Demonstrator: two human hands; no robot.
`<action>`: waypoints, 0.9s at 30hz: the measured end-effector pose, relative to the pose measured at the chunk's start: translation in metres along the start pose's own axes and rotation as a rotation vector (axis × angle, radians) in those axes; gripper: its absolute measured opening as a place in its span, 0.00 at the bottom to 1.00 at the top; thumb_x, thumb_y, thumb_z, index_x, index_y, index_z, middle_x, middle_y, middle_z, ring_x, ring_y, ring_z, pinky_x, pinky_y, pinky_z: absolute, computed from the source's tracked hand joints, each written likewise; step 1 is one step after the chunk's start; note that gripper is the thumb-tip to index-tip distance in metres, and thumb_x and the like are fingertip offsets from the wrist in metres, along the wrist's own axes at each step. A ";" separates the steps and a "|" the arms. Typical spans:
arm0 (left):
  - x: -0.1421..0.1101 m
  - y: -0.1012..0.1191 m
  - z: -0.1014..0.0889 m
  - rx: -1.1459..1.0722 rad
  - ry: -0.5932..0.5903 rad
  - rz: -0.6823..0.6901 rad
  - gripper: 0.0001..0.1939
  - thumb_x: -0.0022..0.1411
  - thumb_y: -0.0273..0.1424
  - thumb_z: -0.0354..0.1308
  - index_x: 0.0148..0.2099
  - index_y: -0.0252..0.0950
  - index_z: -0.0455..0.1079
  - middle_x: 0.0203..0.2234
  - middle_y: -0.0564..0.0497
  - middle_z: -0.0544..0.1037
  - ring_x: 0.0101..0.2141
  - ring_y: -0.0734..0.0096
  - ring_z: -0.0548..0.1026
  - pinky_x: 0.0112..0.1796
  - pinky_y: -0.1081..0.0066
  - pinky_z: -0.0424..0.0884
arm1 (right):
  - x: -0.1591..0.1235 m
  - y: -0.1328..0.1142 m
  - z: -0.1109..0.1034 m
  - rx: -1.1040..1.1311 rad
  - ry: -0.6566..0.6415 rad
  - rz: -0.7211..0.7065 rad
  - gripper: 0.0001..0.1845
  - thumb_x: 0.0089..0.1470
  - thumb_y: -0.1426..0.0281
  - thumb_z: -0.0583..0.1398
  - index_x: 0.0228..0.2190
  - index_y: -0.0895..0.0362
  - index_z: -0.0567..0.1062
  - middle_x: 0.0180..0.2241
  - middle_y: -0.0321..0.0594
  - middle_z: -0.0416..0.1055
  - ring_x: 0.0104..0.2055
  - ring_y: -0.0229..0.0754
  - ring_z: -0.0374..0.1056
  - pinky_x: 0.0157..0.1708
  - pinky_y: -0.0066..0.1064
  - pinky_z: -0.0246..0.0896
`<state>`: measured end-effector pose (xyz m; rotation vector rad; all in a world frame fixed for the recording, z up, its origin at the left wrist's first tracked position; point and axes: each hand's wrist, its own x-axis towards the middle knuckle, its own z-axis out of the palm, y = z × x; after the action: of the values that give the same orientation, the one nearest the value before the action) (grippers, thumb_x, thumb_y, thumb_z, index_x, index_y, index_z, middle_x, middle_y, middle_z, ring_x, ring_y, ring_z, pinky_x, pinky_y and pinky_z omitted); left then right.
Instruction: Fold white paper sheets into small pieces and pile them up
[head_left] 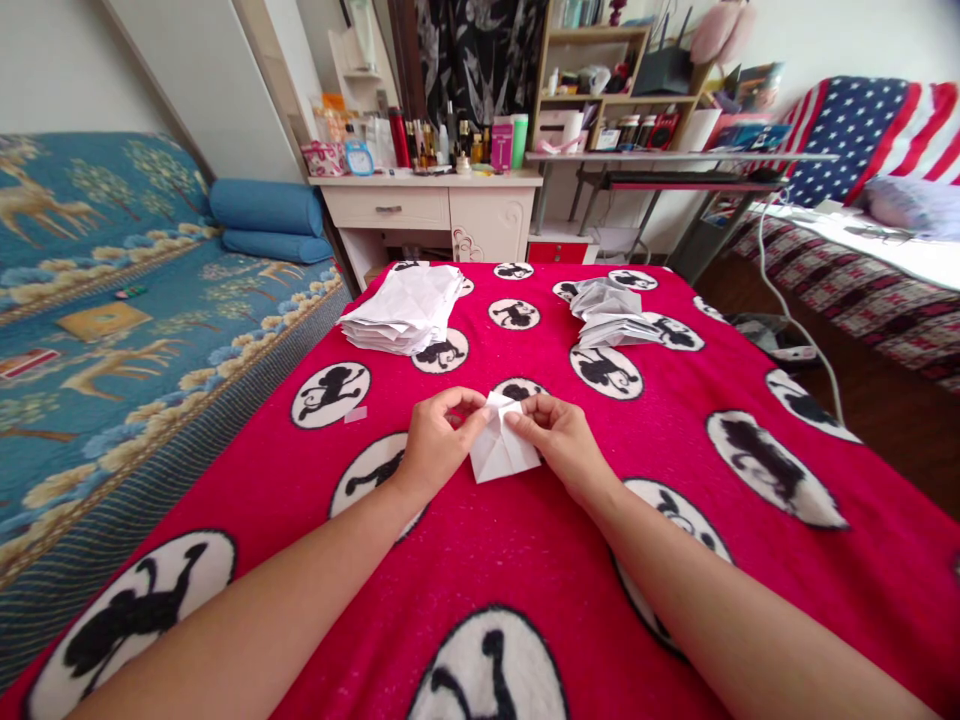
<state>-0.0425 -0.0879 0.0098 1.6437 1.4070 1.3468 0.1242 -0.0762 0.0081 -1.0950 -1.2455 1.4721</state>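
Observation:
A small folded piece of white paper [504, 450] with crease lines is held between my two hands, just above the red cloth. My left hand [444, 432] pinches its upper left edge between thumb and fingers. On the other side, my right hand [559, 430] grips the upper right edge in the same way, thumb on top. Further off to the left lies a stack of creased white paper sheets [409, 305]. A second pile, of folded paper pieces [611, 310], rests at the far right.
A red cloth with monkey prints [480, 560] covers the table. A small whitish scrap [355, 414] lies left of my hands. Beyond stand a white dresser [420, 208] with bottles and a desk [675, 158]. A blue patterned sofa [150, 340] runs along the left.

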 end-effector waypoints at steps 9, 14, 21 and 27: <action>-0.003 0.007 -0.003 0.318 0.027 0.371 0.04 0.59 0.26 0.56 0.34 0.36 0.72 0.29 0.49 0.76 0.33 0.67 0.72 0.38 0.69 0.67 | 0.002 0.001 0.000 -0.072 -0.009 0.009 0.17 0.38 0.60 0.69 0.23 0.57 0.70 0.17 0.32 0.67 0.18 0.32 0.57 0.18 0.25 0.47; -0.005 0.008 -0.006 0.445 0.002 0.553 0.05 0.60 0.25 0.55 0.36 0.36 0.72 0.30 0.48 0.77 0.36 0.66 0.71 0.40 0.66 0.67 | 0.005 0.002 0.001 -0.128 0.026 -0.014 0.15 0.40 0.62 0.67 0.20 0.56 0.67 0.15 0.30 0.63 0.17 0.32 0.55 0.17 0.25 0.46; -0.008 0.011 -0.005 0.495 -0.035 0.627 0.07 0.59 0.25 0.57 0.38 0.38 0.74 0.36 0.48 0.76 0.41 0.64 0.70 0.44 0.63 0.68 | 0.003 0.002 0.001 -0.086 0.005 -0.048 0.17 0.40 0.59 0.67 0.21 0.57 0.69 0.17 0.30 0.63 0.19 0.32 0.55 0.19 0.25 0.46; -0.006 0.007 -0.001 0.400 -0.082 0.553 0.06 0.61 0.27 0.57 0.39 0.37 0.75 0.44 0.46 0.75 0.46 0.63 0.71 0.49 0.62 0.68 | 0.000 0.001 -0.002 -0.040 -0.026 -0.026 0.15 0.46 0.57 0.63 0.23 0.56 0.70 0.18 0.30 0.61 0.19 0.32 0.53 0.19 0.26 0.45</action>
<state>-0.0407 -0.0956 0.0140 2.4581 1.2802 1.3084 0.1260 -0.0755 0.0069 -1.0857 -1.3077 1.4511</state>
